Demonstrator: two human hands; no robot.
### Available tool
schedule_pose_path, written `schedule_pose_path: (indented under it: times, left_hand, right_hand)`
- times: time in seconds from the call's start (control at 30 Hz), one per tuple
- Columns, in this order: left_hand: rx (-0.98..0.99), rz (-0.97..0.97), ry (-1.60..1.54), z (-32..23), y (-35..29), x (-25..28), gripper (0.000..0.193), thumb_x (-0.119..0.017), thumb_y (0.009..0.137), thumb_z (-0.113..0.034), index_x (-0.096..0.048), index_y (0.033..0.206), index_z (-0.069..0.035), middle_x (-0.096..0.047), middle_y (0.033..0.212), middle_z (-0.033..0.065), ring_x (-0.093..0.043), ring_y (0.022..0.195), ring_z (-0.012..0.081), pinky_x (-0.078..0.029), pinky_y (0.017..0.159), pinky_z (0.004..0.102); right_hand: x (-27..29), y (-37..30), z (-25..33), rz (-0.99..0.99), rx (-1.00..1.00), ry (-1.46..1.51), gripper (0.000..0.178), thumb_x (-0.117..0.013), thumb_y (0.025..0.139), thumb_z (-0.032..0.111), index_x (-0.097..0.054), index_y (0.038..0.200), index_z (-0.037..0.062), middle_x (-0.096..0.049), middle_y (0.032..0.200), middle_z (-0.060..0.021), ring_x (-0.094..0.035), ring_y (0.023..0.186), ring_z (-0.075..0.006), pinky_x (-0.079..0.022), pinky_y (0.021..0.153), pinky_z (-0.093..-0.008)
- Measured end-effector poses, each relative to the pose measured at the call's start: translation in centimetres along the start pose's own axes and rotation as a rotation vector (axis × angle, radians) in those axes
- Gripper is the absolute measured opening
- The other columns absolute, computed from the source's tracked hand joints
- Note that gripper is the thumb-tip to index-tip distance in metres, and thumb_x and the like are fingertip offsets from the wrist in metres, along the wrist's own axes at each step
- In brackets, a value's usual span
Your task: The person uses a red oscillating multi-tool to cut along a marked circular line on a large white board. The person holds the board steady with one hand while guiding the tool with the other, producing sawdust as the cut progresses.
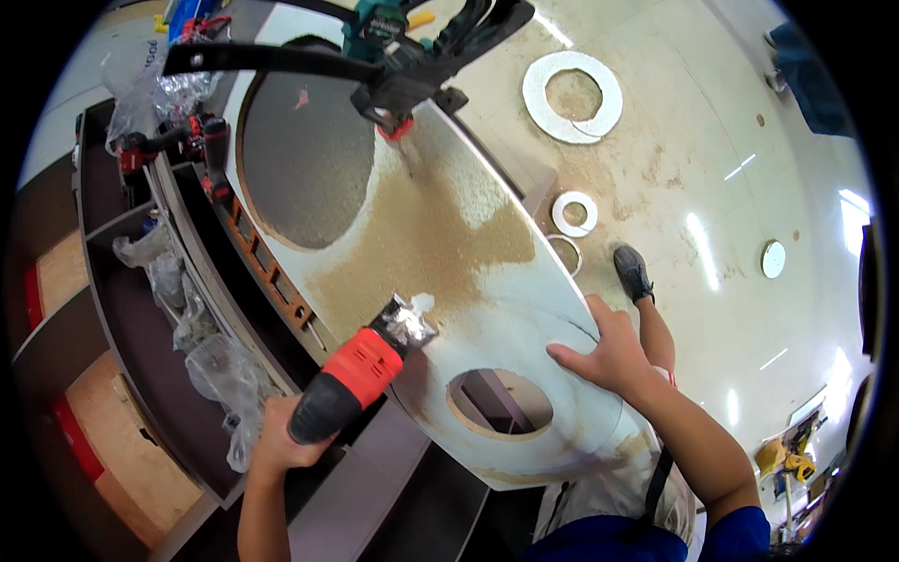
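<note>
My left hand (279, 433) is closed round the rear of a red-and-black power tool (350, 377). Its shiny silver head (408, 321) is over a long white board (449, 323), close to a small white patch. Brown dust (440, 225) covers much of the board's middle. There is a big round opening (309, 159) at the far end and a smaller one (501, 401) near me. At the board's right edge, my right hand (613, 354) grips with the thumb on top; its other fingers are partly hidden.
A green-and-black tool (379, 37) with long black arms sits over the board's far end. Left are dark shelving (140, 309), plastic bags (225, 375), red-and-black tools (201, 140) and an orange-brown level (267, 267). White rings (534, 94) lie on the dusty floor; another person's leg (807, 80) shows far right.
</note>
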State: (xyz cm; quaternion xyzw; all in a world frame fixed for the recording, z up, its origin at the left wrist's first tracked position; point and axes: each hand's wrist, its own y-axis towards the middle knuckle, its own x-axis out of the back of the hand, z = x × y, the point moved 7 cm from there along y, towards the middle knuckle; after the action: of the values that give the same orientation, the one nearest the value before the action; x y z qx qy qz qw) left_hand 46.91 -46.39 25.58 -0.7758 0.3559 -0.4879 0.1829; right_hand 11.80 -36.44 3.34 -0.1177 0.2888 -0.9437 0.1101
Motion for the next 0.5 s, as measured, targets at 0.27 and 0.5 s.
schedule_pose_path:
  times: [0.27,0.5]
  left_hand:
    - [0.018,0.007,0.002,-0.06,0.22,0.10,0.022,-0.080,0.068,-0.014,-0.069,0.086,-0.007,-0.066,0.072,0.0123,-0.065,0.063,0.0354,-0.052,0.061,0.0364]
    - [0.009,0.003,-0.006,-0.63,0.60,0.29,0.024,-0.081,0.066,-0.015,-0.069,0.085,-0.008,-0.065,0.069,0.0117,-0.065,0.063,0.0363,-0.052,0.060,0.0368]
  right_hand:
    - [0.19,-0.02,0.23,0.010,0.005,0.007,0.060,-0.084,0.079,0.041,-0.059,0.119,0.0032,-0.071,0.097,-0.0242,-0.069,0.089,-0.0452,-0.055,0.079,-0.0488]
    - [0.09,0.18,0.52,0.013,0.032,0.081,0.060,-0.085,0.079,0.038,-0.058,0.120,0.0027,-0.072,0.096,-0.0237,-0.070,0.091,-0.0445,-0.056,0.081,-0.0474]
